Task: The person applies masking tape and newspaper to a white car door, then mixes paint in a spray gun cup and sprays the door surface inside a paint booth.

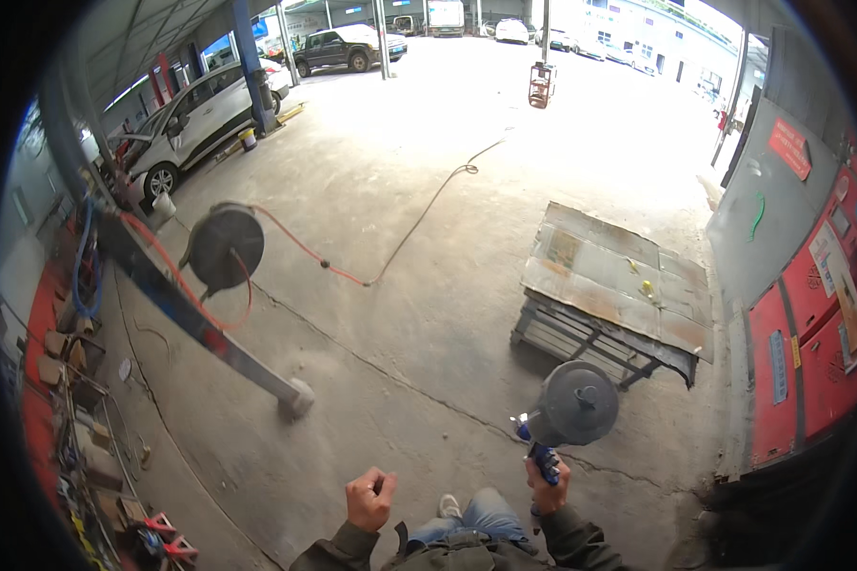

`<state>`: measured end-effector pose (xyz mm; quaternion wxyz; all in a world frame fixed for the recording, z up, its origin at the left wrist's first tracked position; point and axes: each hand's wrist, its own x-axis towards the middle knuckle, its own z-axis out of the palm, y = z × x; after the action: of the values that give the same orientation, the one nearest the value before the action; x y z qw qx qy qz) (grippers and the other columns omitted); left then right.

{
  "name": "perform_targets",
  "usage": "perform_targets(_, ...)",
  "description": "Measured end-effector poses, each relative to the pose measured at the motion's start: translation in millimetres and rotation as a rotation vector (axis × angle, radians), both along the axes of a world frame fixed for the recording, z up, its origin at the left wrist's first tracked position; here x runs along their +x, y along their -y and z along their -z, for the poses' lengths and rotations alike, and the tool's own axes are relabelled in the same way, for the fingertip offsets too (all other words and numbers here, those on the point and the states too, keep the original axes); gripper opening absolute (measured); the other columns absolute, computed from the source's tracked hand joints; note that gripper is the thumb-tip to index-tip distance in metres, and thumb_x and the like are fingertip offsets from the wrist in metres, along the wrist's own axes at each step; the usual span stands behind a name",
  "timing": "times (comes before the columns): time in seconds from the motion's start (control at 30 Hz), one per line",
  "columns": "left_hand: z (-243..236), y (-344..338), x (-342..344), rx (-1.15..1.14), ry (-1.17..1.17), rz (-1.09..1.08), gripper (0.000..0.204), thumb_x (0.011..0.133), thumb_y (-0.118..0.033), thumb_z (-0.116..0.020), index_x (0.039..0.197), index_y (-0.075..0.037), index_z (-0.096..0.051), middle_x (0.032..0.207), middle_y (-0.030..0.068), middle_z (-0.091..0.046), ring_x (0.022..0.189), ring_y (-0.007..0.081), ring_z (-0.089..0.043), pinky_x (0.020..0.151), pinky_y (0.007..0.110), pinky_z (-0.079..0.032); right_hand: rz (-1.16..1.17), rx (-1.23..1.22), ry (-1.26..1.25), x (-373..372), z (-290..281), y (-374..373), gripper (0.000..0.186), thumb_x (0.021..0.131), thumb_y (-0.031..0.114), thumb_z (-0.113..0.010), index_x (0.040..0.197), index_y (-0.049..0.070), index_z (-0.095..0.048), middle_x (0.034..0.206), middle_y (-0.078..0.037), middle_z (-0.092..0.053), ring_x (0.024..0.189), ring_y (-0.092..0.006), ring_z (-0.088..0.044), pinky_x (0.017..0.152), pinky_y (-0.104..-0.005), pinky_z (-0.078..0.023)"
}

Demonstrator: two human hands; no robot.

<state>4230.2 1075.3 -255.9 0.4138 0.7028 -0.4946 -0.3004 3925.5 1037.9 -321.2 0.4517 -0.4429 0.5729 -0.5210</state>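
My right hand point(548, 487) is wrapped round the handle of a blue spray gun point(545, 462). A round black cup with a lid point(577, 402) sits on top of the gun, and its silver nozzle end points forward and left. My left hand point(370, 499) is curled into a loose fist in front of my body, apart from the gun, with nothing showing in it. Beyond the gun stands a low metal-framed table point(590, 249) with a worn, stained sheet top. Small yellow bits point(647, 286) lie on it.
A black hose reel point(224, 247) hangs at the left; its orange hose point(300, 246) trails over the concrete floor. A post leg point(248, 366) slants nearby. Red cabinets point(776, 381) line the right. Cluttered shelving point(95, 447) runs along the left. Farther off are a white car point(205, 119) and dark pickup point(343, 48).
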Motion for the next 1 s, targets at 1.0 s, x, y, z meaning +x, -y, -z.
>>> perform_targets(1.0, 55, 1094, 80, -0.237, -0.048, -0.352, 0.018, 0.075, 0.0, -0.078, 0.078, -0.002, -0.06, 0.07, 0.0036, -0.061, 0.063, 0.0115, -0.057, 0.06, 0.028, -0.048, 0.493, -0.023, 0.085, -33, -22, 1055, 0.027, 0.089, 0.011, -0.066, 0.067, 0.012, -0.05, 0.054, 0.004, -0.044, 0.044, -0.0075, -0.04, 0.043, -0.0255, -0.032)
